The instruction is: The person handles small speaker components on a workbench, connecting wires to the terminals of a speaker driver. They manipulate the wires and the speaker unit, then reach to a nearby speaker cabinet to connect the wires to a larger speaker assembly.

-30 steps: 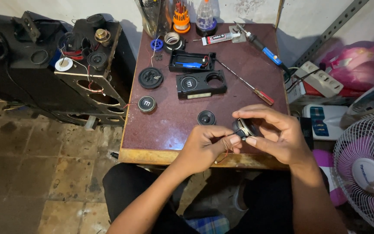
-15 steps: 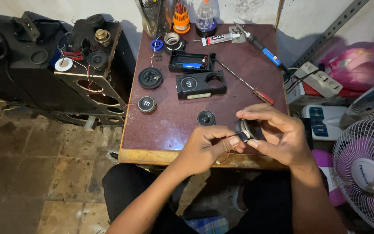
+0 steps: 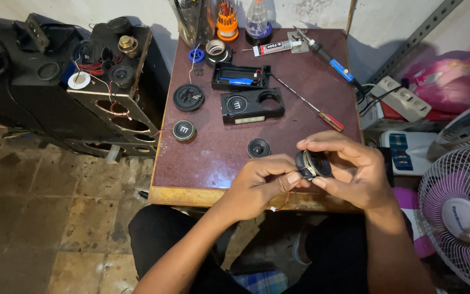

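two hands work at the near edge of the surface: the right hand has its fingers closed around a small round speaker, and the left hand pinches narrowly at the speaker's left rim. the speaker is held in the air, just above the front edge of the surface and over the lap. a thin red wire hangs from below the hands with a small white plug at its end. risk one: the speaker sits past the lip of the surface, so a slip of either grip would likely send it to the floor rather than onto the wood. risk two: the hanging wire could snag on the edge or on a finger; a pull there would probably strain its joint at the speaker. risk three: pressure from the left fingers on the soft centre could dent it; whether they touch the centre or only the rim cannot be told. loose parts lie near: a small black round part just beyond the hands, a black housing farther back, and a long screwdriver with a red handle close to the right hand; a careless sweep of the wrist may knock these off.
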